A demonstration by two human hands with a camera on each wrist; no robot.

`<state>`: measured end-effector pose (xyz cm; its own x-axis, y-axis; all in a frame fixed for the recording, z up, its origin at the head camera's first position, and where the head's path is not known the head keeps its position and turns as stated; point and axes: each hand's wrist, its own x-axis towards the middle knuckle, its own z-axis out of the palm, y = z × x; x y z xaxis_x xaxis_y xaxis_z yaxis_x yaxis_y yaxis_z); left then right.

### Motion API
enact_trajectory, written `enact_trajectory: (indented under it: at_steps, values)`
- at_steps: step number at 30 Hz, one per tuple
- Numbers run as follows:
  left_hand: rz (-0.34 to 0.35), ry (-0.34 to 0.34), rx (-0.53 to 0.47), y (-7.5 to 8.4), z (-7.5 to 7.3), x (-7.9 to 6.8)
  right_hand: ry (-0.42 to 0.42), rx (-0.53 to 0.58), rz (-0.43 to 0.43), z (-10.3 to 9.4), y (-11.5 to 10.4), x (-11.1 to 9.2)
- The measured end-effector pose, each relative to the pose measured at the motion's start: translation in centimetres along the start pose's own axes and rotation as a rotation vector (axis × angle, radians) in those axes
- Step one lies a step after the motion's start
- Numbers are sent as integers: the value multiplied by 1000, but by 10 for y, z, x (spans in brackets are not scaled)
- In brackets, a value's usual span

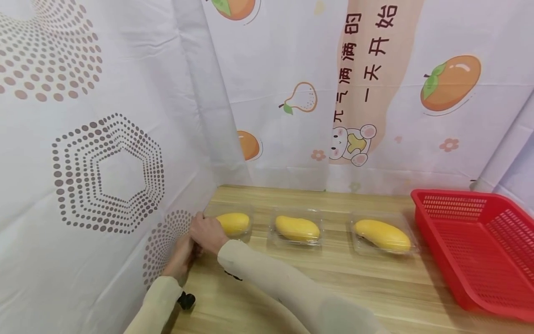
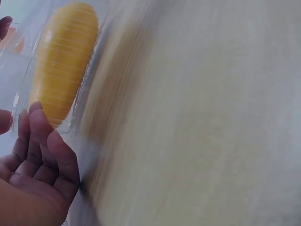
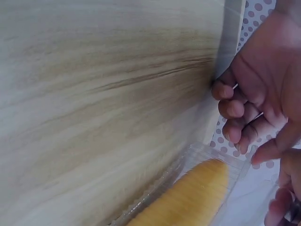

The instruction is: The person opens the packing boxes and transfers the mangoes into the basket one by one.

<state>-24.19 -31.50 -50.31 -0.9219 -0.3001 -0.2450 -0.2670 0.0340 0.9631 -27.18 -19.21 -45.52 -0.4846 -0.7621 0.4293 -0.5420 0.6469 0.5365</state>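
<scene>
At the left end of the table, a clear plastic box holds a yellow mango. My left hand is at a corner of this box, fingertips at its clear edge and the other fingers loosely curled. In the right wrist view, the thumb and a finger of that left hand meet at the box's corner. My right hand reaches over the box's left end, its back hiding much of the grip in the head view. Its curled fingers pinch the clear plastic at the lower right of the right wrist view.
Two more clear boxes, each with a mango, a middle one and a right one, stand in a row on the wooden table. A red basket stands at the right. Printed curtains hang behind and along the left.
</scene>
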Motion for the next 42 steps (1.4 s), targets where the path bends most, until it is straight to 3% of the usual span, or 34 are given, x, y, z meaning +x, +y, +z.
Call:
enact_trajectory:
  at_steps: [8, 18, 27, 34, 42]
  values:
    - [58, -30, 30, -4, 0, 2, 27, 34, 9, 3, 4, -11]
    - [64, -122, 59, -4, -9, 6, -126, 32, -41, 4, 17, -35]
    - [52, -164, 105, -2, -9, 8, -161, 43, -52, 6, 34, -57]
    - [56, -182, 123, -3, -14, 9, -141, 34, -34, 4, 42, -72]
    - [61, -131, 120, -5, -11, 8, -82, 7, -43, 6, 43, -80]
